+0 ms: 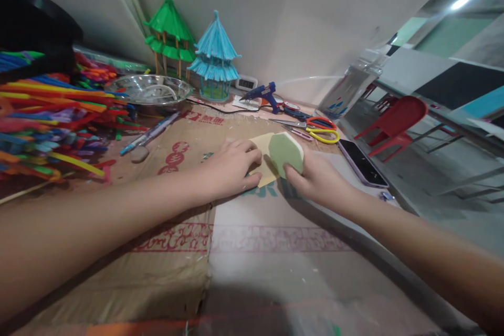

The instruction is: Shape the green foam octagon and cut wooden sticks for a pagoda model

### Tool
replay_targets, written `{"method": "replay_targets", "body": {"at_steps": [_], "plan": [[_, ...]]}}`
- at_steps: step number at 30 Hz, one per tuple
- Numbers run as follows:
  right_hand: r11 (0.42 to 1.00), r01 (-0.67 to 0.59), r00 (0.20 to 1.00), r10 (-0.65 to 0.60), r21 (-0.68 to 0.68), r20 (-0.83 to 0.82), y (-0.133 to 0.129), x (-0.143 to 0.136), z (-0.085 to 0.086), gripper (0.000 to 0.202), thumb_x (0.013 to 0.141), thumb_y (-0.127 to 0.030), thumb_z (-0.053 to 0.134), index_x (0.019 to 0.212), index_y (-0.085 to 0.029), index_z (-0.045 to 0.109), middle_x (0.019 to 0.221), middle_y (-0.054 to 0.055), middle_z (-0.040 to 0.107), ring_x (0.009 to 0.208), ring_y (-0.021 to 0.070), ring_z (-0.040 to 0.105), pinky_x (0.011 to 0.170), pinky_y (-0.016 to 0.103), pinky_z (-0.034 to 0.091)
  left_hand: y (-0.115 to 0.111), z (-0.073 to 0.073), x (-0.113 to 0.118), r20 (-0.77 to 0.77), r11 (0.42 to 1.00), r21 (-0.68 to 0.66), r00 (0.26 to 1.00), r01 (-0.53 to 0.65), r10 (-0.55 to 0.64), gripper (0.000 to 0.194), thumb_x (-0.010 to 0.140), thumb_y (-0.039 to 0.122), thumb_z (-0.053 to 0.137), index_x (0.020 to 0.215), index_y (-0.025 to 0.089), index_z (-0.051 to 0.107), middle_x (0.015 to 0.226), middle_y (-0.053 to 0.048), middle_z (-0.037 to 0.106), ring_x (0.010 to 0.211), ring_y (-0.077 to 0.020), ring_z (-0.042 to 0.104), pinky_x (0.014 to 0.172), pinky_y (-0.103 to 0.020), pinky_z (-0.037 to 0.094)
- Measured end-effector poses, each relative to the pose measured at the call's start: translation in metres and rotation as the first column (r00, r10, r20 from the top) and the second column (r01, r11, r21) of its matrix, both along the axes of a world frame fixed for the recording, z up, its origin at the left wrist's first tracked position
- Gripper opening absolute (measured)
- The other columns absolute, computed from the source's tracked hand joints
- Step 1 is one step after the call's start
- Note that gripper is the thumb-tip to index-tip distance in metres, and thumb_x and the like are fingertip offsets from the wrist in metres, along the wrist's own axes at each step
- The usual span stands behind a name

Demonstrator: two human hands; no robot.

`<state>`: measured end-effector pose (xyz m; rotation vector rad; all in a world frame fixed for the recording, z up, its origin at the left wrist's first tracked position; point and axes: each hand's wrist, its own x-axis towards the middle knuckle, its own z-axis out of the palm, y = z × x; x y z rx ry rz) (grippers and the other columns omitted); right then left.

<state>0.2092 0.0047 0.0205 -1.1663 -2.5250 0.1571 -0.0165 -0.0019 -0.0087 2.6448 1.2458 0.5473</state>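
Observation:
My right hand grips a flat green piece with several straight edges and a pale rim, the thumb on its face and the other fingers behind it. To the left of that, my left hand rests with curled fingers on a pale yellow sheet of paper, holding its left side. The green piece overlaps the sheet's right part. Whether the two touch I cannot tell. Both hands are above a cardboard sheet with red print, partly covered by a translucent sheet.
Beyond the hands are scissors, a blue glue gun, a small digital clock, a blue model pavilion and a green one. Colourful pipe cleaners and a metal bowl lie left; a phone lies right.

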Motion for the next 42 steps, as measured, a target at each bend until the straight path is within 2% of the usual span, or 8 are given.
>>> {"method": "replay_targets", "body": {"at_steps": [7,13,16,19,22,30,36,42], "plan": [[0.993,0.108,0.993,-0.105,0.055,-0.054,0.042,-0.032,-0.009,0.06,0.085,-0.023,0.049,0.144,-0.014,0.044,0.103,0.015,0.074,0.093,0.0325,0.069,0.085,0.045,0.052,-0.003,0.002,0.001,-0.007,1.0,0.004,1.0,-0.012,0.013,0.025,0.094,0.036,0.052,0.104,0.018,0.065,0.112,-0.01,0.061,0.108,-0.0302,0.055,0.095,-0.047,0.045],[0.997,0.026,0.996,-0.032,-0.07,-0.078,-0.002,0.003,-0.005,0.046,0.087,-0.029,0.052,0.133,-0.021,0.054,0.095,0.01,0.073,0.09,0.0299,0.067,0.081,0.043,0.052,-0.002,0.001,0.001,0.026,1.0,0.004,1.0,-0.005,0.005,0.025,0.095,0.04,0.053,0.101,0.019,0.065,0.109,-0.009,0.061,0.105,-0.0279,0.057,0.093,-0.044,0.047],[0.966,0.025,0.919,-0.124,-0.256,-0.375,-0.007,0.008,0.003,0.034,0.084,-0.035,0.06,0.116,-0.023,0.059,0.088,0.006,0.07,0.071,0.0221,0.062,0.063,0.035,0.051,-0.003,-0.002,0.001,0.05,1.0,0.008,0.999,-0.02,0.02,0.024,0.094,0.038,0.054,0.103,0.018,0.064,0.113,-0.011,0.062,0.109,-0.0299,0.056,0.095,-0.046,0.046],[0.813,-0.169,0.65,-0.333,-0.556,-0.684,0.006,-0.003,0.006,0.031,0.081,-0.047,0.069,0.094,-0.022,0.057,0.062,-0.002,0.059,0.043,0.0098,0.04,0.041,0.024,0.034,-0.002,-0.004,0.0,0.11,0.999,0.018,0.993,-0.038,0.036,0.02,0.093,0.034,0.056,0.101,0.017,0.063,0.112,-0.011,0.064,0.11,-0.0296,0.058,0.097,-0.046,0.046],[0.632,-0.441,0.475,-0.439,-0.638,-0.763,0.014,-0.013,-0.001,0.043,0.075,-0.057,0.075,0.083,-0.02,0.054,0.05,-0.006,0.051,0.037,0.0049,0.028,0.037,0.02,0.024,0.0,-0.002,-0.002,0.228,0.999,0.022,0.973,-0.034,0.028,0.022,0.099,0.031,0.046,0.095,0.018,0.063,0.101,-0.009,0.067,0.101,-0.0263,0.06,0.094,-0.044,0.047],[0.419,-0.614,0.484,-0.47,-0.669,-0.738,0.005,-0.015,-0.019,0.044,0.078,-0.058,0.075,0.081,-0.018,0.056,0.05,-0.005,0.058,0.036,0.0041,0.028,0.035,0.016,0.026,-0.008,0.008,-0.001,0.458,0.993,0.098,0.882,0.069,-0.106,0.018,0.101,0.032,0.046,0.097,0.02,0.059,0.102,-0.006,0.067,0.103,-0.0232,0.058,0.094,-0.039,0.045],[0.392,-0.611,0.508,-0.472,-0.688,-0.72,0.004,-0.016,-0.016,0.044,0.077,-0.057,0.077,0.085,-0.02,0.055,0.051,-0.005,0.059,0.036,0.0047,0.03,0.035,0.017,0.028,-0.014,0.013,-0.001,0.487,0.995,0.092,0.869,0.043,-0.083,0.024,0.101,0.04,0.047,0.09,0.022,0.059,0.097,-0.004,0.066,0.1,-0.022,0.059,0.091,-0.036,0.046],[0.459,-0.594,0.508,-0.424,-0.661,-0.75,0.0,-0.018,-0.017,0.045,0.076,-0.057,0.078,0.086,-0.019,0.056,0.053,-0.005,0.061,0.037,0.0043,0.034,0.035,0.017,0.029,-0.012,0.012,-0.002,0.484,0.994,0.111,0.874,-0.004,-0.05,0.035,0.099,0.052,0.05,0.087,0.02,0.058,0.096,-0.007,0.066,0.098,-0.0237,0.058,0.09,-0.038,0.046]]}}
